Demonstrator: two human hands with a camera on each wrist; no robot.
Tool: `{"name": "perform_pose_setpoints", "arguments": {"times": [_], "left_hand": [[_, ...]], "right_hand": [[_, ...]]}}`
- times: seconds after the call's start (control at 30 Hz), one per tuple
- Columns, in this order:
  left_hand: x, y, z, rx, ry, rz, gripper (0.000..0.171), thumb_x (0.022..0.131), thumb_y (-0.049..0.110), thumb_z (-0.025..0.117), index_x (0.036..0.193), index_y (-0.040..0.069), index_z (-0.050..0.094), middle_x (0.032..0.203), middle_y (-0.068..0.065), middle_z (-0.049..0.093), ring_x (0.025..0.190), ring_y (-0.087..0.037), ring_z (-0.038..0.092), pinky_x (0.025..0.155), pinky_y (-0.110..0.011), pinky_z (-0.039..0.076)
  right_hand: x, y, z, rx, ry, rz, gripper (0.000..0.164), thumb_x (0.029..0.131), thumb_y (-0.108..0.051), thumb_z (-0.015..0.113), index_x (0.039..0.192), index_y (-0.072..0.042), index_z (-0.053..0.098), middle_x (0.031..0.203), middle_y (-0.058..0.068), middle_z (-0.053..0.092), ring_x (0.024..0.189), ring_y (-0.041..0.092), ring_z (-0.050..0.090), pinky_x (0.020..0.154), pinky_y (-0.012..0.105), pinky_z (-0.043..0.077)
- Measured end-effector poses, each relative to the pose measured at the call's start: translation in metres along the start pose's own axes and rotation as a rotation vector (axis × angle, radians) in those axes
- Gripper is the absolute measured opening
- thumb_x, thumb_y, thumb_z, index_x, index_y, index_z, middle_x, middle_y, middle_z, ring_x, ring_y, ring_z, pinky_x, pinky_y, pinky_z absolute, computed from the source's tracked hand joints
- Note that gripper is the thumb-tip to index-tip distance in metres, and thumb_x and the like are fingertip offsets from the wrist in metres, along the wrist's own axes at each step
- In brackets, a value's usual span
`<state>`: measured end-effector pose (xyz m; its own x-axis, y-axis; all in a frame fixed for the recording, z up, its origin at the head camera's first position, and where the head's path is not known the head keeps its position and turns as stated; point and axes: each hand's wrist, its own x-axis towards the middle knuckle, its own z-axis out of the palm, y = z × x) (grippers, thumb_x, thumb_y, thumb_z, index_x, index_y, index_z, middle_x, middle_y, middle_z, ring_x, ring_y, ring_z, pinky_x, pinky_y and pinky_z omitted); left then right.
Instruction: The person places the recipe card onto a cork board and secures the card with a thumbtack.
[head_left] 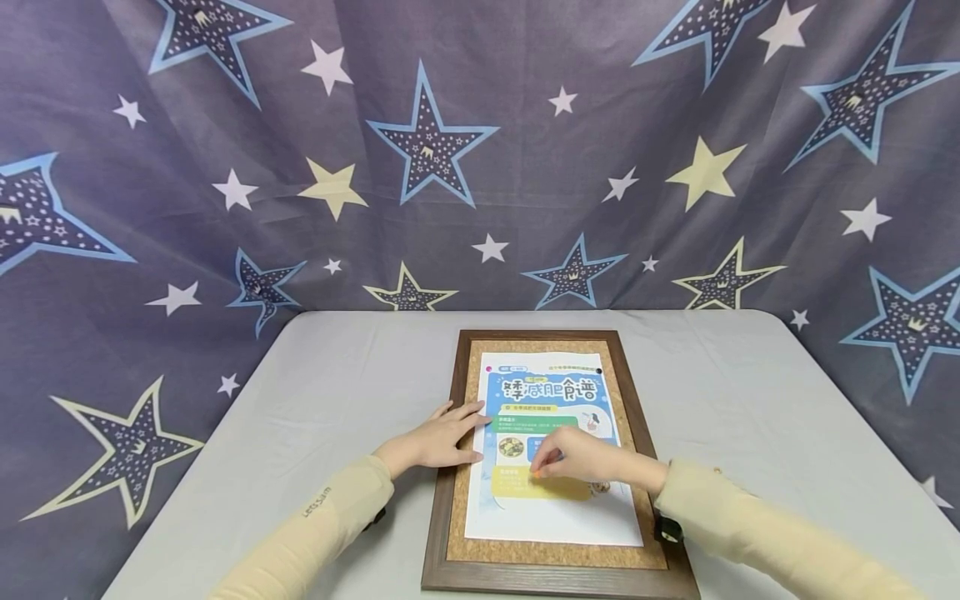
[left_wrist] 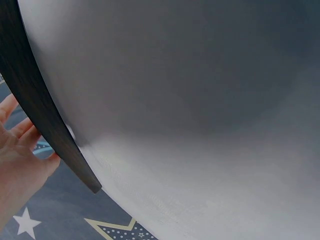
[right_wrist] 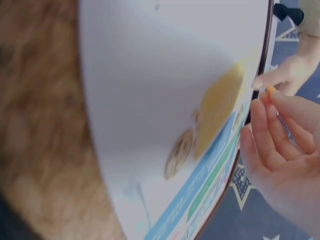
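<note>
A printed paper poster (head_left: 555,525) lies on a cork board (head_left: 577,557) with a dark wooden frame (head_left: 555,577). A pink pin (head_left: 489,368) sits at its top left corner and a black pin (head_left: 598,371) at its top right. My left hand (head_left: 444,437) rests across the frame's left side, fingers spread onto the poster's left edge. Over the poster's lower middle, my right hand (head_left: 576,455) pinches a small orange pushpin (right_wrist: 270,90) between thumb and index finger, the other fingers loosely bent. In the left wrist view, the frame's side partly hides the left fingers.
The board lies on a table with a light grey cloth (head_left: 345,383), right of the middle. Behind and at both sides hangs a dark curtain (head_left: 480,217) patterned with stars. Both forearms in pale yellow sleeves (head_left: 330,508) reach in from the front, with dark bands at the wrists.
</note>
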<state>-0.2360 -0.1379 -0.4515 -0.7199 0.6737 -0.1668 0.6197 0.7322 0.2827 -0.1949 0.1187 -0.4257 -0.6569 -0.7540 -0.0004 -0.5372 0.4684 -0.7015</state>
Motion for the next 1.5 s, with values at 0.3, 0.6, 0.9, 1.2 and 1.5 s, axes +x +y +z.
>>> {"name": "perform_pose_setpoints", "arguments": {"times": [0.3,0.6,0.9,1.2,1.5], "left_hand": [[0.000,0.000,0.000,-0.003,-0.002,-0.008,0.060,0.085,0.045,0.051,0.136,0.017,0.035,0.146,-0.007,0.019,0.133,-0.022,0.017,0.107,-0.046,0.006],[-0.001,0.000,0.000,-0.010,0.004,-0.005,0.060,0.085,0.045,0.051,0.136,0.016,0.036,0.146,-0.008,0.019,0.133,-0.023,0.019,0.107,-0.047,0.006],[-0.001,0.000,0.001,-0.016,0.004,-0.007,0.060,0.085,0.045,0.051,0.136,0.016,0.036,0.146,-0.008,0.020,0.132,-0.024,0.019,0.107,-0.048,0.006],[0.000,0.000,0.000,-0.016,0.011,0.005,0.060,0.085,0.043,0.052,0.135,0.015,0.037,0.145,-0.010,0.020,0.132,-0.026,0.020,0.107,-0.049,0.007],[0.000,-0.001,0.000,-0.009,0.010,-0.001,0.060,0.085,0.044,0.052,0.136,0.016,0.036,0.146,-0.008,0.020,0.133,-0.024,0.019,0.107,-0.046,0.005]], "right_hand": [[0.009,-0.012,0.013,0.080,-0.058,0.000,0.007,0.080,-0.008,0.063,0.082,-0.007,0.070,0.078,-0.004,0.066,0.070,-0.001,0.056,0.068,0.016,0.047],[0.017,-0.018,0.024,0.090,-0.098,-0.017,0.007,0.079,-0.010,0.064,0.082,-0.008,0.071,0.077,-0.004,0.067,0.066,-0.003,0.056,0.065,0.015,0.047],[0.023,-0.027,0.034,0.133,-0.129,-0.021,0.007,0.078,-0.006,0.065,0.082,-0.005,0.070,0.074,-0.003,0.067,0.063,-0.001,0.059,0.061,0.014,0.048],[0.028,-0.032,0.041,0.158,-0.137,-0.057,0.006,0.077,-0.001,0.064,0.078,-0.004,0.070,0.072,0.001,0.068,0.061,-0.001,0.059,0.058,0.014,0.048],[0.032,-0.034,0.050,0.277,-0.130,0.012,0.005,0.074,0.003,0.065,0.076,0.001,0.069,0.071,0.007,0.068,0.060,0.005,0.061,0.057,0.016,0.049]]}}
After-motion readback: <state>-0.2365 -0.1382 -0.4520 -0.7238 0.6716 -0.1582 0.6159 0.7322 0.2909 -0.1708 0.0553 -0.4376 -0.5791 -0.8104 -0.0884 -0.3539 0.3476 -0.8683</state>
